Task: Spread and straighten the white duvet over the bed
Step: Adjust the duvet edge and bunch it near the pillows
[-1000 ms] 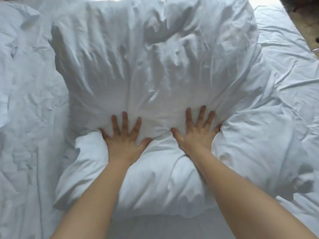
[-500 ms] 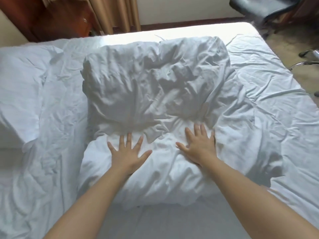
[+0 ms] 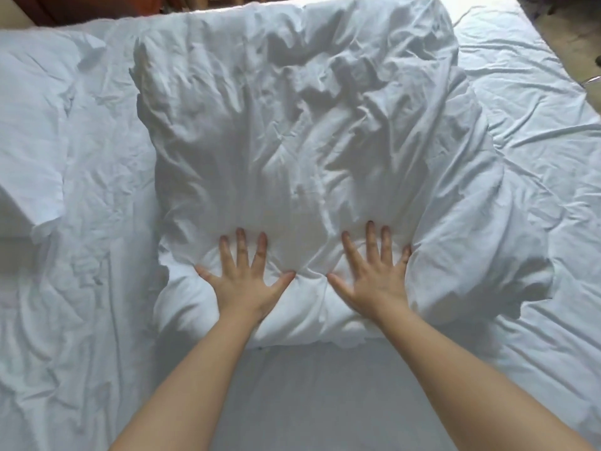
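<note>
A white duvet (image 3: 292, 131) lies bunched in a thick, wrinkled heap in the middle of the bed (image 3: 325, 385). Its near edge is folded into a plump roll. My left hand (image 3: 244, 281) presses flat on that near part, fingers spread and straight. My right hand (image 3: 374, 275) presses flat a little to the right of it, fingers spread too. Both palms sink into the soft cover. Neither hand holds any fabric.
A creased white sheet (image 3: 81, 304) covers the bed on both sides of the heap. A white pillow (image 3: 29, 141) lies at the far left. Wooden furniture (image 3: 97, 8) stands beyond the bed, and bare floor (image 3: 579, 37) shows at the top right.
My view dropped closer to the bed. Both hands slid forward over the duvet and spread wider, pressing its near part flatter.
</note>
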### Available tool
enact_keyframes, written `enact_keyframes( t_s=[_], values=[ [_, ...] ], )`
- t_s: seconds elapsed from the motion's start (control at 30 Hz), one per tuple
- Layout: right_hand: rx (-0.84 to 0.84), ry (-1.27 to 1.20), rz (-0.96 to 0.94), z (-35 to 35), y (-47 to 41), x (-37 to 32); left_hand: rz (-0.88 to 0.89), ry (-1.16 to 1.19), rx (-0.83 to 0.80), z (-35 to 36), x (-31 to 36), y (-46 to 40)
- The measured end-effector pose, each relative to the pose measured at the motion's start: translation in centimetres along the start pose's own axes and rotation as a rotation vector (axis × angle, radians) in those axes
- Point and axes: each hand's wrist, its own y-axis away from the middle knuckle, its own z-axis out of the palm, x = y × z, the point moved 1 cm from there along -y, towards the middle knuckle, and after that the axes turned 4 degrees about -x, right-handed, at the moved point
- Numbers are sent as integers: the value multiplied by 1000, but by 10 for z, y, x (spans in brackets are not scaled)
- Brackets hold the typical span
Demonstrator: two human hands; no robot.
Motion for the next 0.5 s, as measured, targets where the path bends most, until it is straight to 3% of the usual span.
enact_keyframes(
  t_s=[0.2, 0.37, 0.43, 0.5],
  values=[
    [-161, -9, -26, 20, -30, -1, 25, -28, -76, 20, -1, -28],
    [-381, -70, -73, -19, -28, 8, 26, -49, -207, -8, 1, -20],
    [-350, -76, -106, -38, -24, 14, 11, -52, -192, -26, 6, -8],
    [-213, -112, -136, -62, -19, 23, 20, -47, -105, -44, 15, 4]
  ],
)
